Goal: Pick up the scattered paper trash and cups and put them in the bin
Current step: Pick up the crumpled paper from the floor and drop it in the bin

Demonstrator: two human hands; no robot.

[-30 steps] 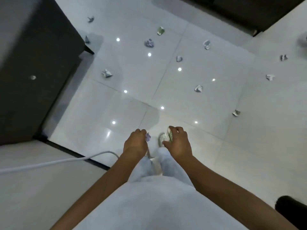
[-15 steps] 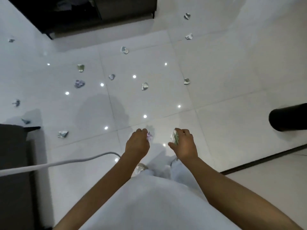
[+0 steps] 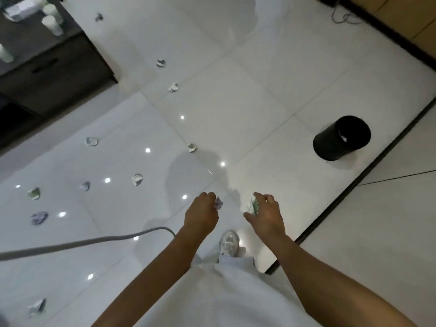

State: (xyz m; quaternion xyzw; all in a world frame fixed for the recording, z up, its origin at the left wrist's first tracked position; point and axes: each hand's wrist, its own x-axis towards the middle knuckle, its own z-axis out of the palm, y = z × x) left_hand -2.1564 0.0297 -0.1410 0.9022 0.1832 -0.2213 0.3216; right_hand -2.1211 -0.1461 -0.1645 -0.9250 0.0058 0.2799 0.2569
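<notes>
The glossy white tiled floor (image 3: 271,86) fills the room, with a dark cabinet (image 3: 52,67) at the far left. A round black bin (image 3: 339,140) stands on the floor at the right, well ahead of the person. Crumpled paper scraps lie scattered across the left half of the floor, one (image 3: 192,147) near the middle. The left hand (image 3: 200,214) has its fingers curled around a small purple paper wad (image 3: 218,203). The right hand (image 3: 266,213) pinches a crumpled green-and-white paper piece (image 3: 253,205). A grey cable (image 3: 82,243) trails on the left.
</notes>
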